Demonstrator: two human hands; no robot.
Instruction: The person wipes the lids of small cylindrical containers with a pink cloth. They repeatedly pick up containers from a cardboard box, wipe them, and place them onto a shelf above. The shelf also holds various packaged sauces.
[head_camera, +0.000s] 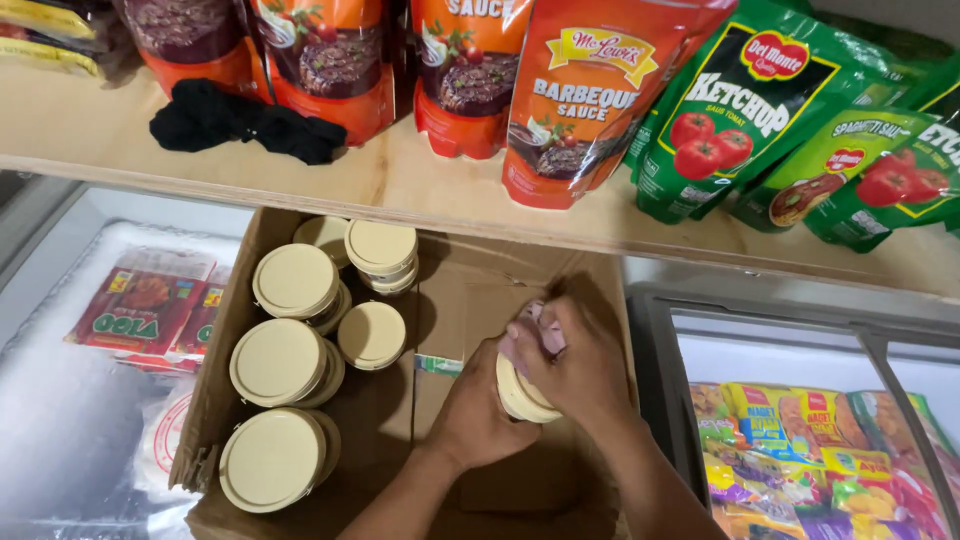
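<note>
Jar (522, 398) with a cream lid is held over the open cardboard box (470, 290), its base in the closed grip of the left hand (478, 408). The right hand (575, 362) presses a pink cloth (535, 335) on its lid, fingers closed around the cloth. More cream-lidded jars (295, 282) stand in the box's left part, below a wooden shelf (400, 180) with sauce pouches (590, 100).

We see cream-lidded jars (293, 281) in a brown cardboard box (470, 290), and a pale pink cloth (540, 335) pressed to a cream lid. On the light wooden shelf (400, 180) stand orange-red sauce pouches (585, 95) beside green pouches (735, 110) patterned with red tomatoes. We also note a black cloth (245, 125) and a red-and-green packet (140, 305).
</note>
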